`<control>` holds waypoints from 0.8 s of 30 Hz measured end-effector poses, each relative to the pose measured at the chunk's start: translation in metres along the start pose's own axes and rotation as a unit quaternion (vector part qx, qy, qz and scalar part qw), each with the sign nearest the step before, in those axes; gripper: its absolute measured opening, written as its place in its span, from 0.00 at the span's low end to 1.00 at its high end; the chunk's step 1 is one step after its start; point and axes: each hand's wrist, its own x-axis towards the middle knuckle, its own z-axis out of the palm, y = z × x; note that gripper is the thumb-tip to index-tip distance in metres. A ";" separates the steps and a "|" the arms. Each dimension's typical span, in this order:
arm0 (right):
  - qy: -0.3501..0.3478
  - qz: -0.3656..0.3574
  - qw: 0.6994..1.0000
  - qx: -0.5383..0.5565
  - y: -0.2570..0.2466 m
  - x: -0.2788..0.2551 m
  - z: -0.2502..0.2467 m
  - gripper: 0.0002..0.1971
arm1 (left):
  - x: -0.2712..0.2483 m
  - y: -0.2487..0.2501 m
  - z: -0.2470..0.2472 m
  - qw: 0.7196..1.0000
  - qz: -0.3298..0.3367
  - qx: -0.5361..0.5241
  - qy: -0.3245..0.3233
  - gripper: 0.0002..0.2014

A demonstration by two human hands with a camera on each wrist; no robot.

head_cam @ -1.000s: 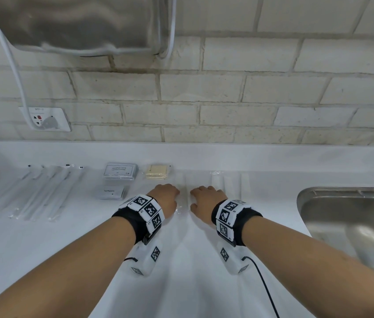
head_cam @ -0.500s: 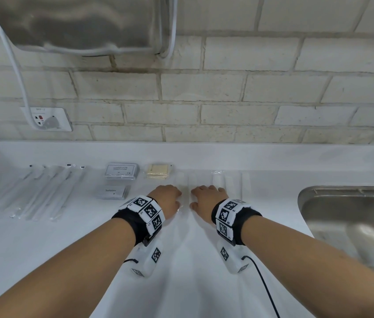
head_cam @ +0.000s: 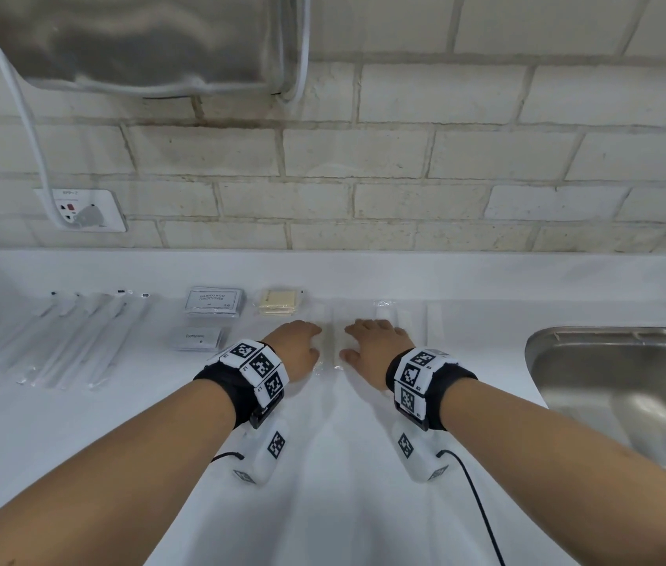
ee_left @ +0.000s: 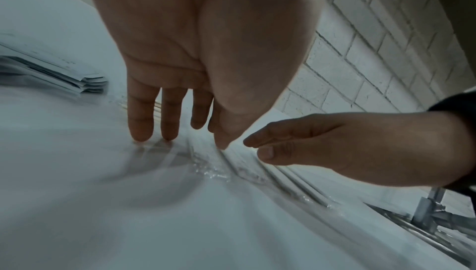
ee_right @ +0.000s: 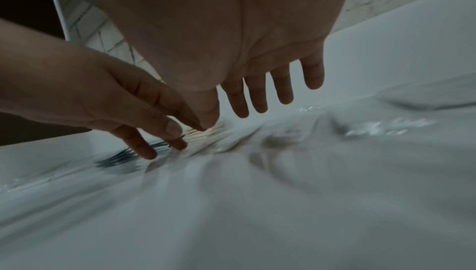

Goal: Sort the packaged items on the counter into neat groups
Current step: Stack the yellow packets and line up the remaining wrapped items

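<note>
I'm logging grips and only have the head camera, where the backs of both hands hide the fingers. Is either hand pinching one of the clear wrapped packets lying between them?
Observer: No. The left wrist view shows the left hand with straight fingers, tips pressing down on crinkled clear wrap.
Operator: And the right?
Observer: In the right wrist view the right hand is open too, its fingers straight and spread, curled round nothing.
Operator: Are the sachets beside the left hand single?
Observer: No. Seen edge-on in the left wrist view, the sachet stack has several layers.
</note>
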 end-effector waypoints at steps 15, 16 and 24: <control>-0.066 0.052 0.993 -0.088 0.067 -0.040 -0.005 0.24 | 0.010 0.083 0.022 0.973 0.089 0.201 -0.063 0.24; -0.062 0.048 0.993 -0.084 0.066 -0.040 -0.004 0.24 | 0.011 0.082 0.024 0.972 0.089 0.210 -0.062 0.23; -0.040 0.037 0.998 -0.035 0.057 -0.028 -0.007 0.25 | 0.013 0.068 0.024 0.979 0.090 0.182 0.010 0.18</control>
